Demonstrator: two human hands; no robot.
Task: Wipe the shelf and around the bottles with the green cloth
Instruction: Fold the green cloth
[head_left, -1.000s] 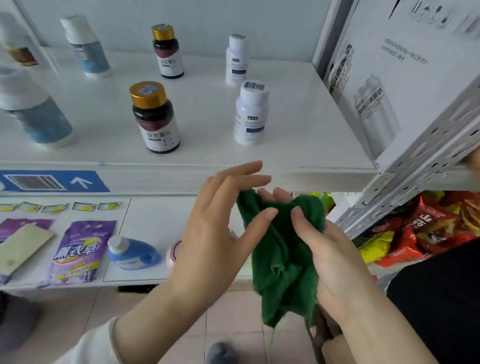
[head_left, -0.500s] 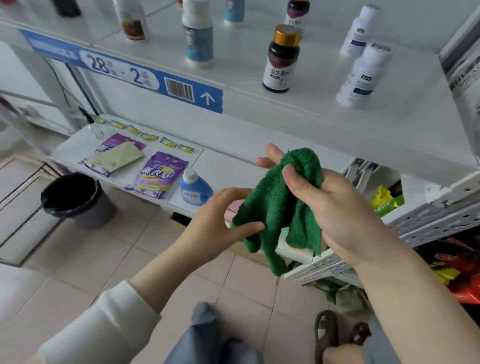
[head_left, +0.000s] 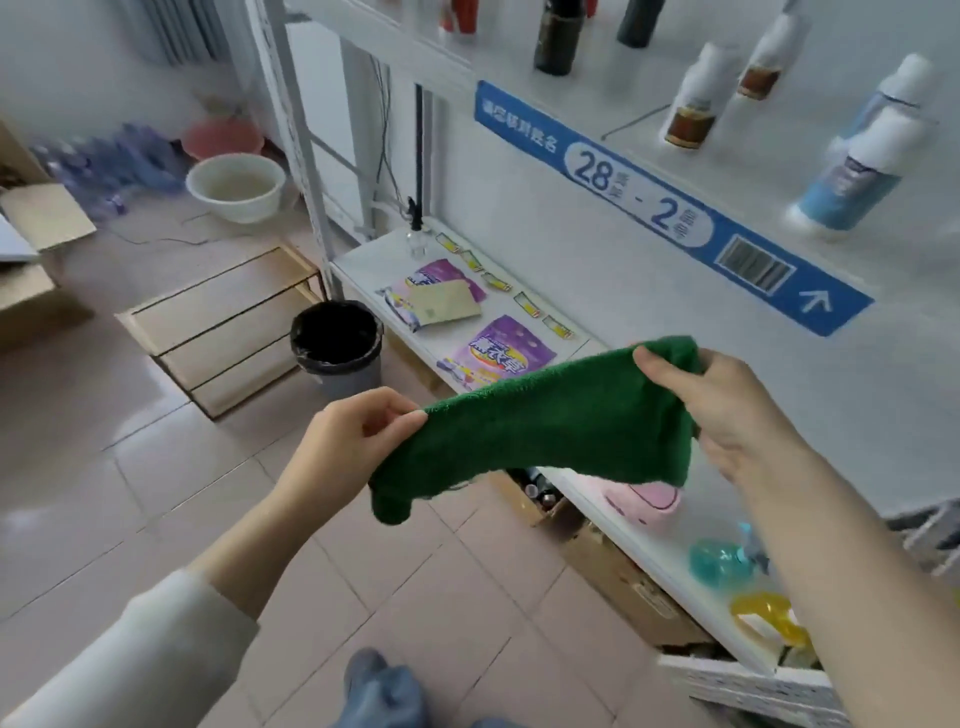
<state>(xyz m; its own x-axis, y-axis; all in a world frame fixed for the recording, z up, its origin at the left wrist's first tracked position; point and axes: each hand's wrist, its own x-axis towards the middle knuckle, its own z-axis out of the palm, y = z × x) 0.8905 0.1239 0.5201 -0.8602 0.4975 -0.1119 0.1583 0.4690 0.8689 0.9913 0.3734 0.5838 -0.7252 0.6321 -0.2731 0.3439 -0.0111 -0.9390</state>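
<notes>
While our left hand (head_left: 358, 436) and right hand (head_left: 727, 410) pinch the cloth (head_left: 545, 431) ends, stretched below the shelf (head_left: 597, 135), wiping around bottles (head_left: 696, 104) looks unstarted.

Grey bin with black liner (head_left: 336, 340) sits centre-left on the tiled floor (head_left: 104, 493), just beside a stepped wooden crate (head_left: 228, 332). At upper left are a white basin (head_left: 236, 187), a pink basin (head_left: 222, 139) behind it, a blurred bluish bundle (head_left: 104, 166) and an open cardboard box (head_left: 49, 215) at the left edge. Centre frame has a purple packet (head_left: 501, 351) and a tan envelope (head_left: 449, 307) above it; a blue label strip (head_left: 670, 208) reading "28 - 2", with barcode and arrow, runs across upper right.
</notes>
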